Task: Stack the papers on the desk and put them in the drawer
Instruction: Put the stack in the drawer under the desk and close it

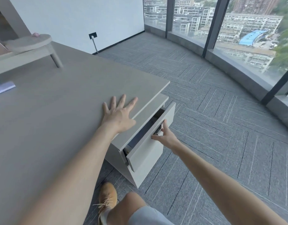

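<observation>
**Reader:** What sits nearest the camera, and what are the hands doing?

**Describer:** At six o'clock there is a tan shoe [107, 198] and a bare knee over grey carpet [221, 127]. Two bare forearms reach away from the viewer. The left hand [119, 113] lies flat on the worktop [50, 119] near its right corner, fingers spread wide, gripping nothing. The right hand [166, 137], toward three o'clock of the left, pinches the top edge of the drawer [149, 148] front, thumb above and fingers curled over a dark handle.

**Reader:** Is the drawer open?

**Describer:** Partly. A dark gap shows behind the front panel; what lies inside cannot be made out.

**Reader:** And the papers?

**Describer:** Far off at nine o'clock, at the frame's left edge, a pale sheaf of papers [3, 89] rests on the worktop, well apart from both hands. Beyond it, at eleven o'clock, stands a low grey stand [28, 43]; windows [237, 30] fill one to two o'clock.

**Reader:** How should this step go?

**Describer:** Likely by drawing the drawer straight out along its runners, the flat left hand steadying the body, until the gap is wide enough for the stack.
</observation>
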A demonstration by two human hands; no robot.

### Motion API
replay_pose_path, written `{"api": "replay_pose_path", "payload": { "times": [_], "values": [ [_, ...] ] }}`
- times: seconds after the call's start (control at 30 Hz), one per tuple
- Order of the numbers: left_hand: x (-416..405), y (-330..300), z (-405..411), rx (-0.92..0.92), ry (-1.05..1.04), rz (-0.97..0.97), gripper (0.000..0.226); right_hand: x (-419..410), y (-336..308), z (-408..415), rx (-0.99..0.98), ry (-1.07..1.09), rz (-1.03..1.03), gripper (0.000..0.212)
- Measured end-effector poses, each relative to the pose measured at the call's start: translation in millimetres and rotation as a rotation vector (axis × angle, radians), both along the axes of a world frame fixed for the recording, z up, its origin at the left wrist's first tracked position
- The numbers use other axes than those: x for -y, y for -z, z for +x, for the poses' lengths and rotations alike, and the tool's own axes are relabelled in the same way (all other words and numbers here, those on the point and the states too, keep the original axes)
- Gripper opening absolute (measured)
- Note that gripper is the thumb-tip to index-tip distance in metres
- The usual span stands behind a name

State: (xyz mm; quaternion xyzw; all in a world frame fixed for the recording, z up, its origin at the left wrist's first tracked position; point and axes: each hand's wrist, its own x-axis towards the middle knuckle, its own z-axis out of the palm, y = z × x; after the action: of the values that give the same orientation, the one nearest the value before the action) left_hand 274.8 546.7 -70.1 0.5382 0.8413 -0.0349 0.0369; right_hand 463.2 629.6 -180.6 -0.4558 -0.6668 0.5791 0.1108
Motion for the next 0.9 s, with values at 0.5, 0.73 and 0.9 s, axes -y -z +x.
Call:
{"api": "replay_pose_path", "payload": {
  "times": [0.5,0.73,0.9],
  "values": [
    [-3,6,1,-0.013,0.003,0.019,0.092,-9,13,-45,-0.027,0.053,0.064,0.105],
    [-3,7,0,-0.046,0.012,0.02,0.092,-13,17,-52,0.006,0.028,0.071,0.11],
    [0,6,1,-0.033,0.011,0.024,0.091,-15,7,-44,0.083,-0.014,0.12,0.109]
  ]
}}
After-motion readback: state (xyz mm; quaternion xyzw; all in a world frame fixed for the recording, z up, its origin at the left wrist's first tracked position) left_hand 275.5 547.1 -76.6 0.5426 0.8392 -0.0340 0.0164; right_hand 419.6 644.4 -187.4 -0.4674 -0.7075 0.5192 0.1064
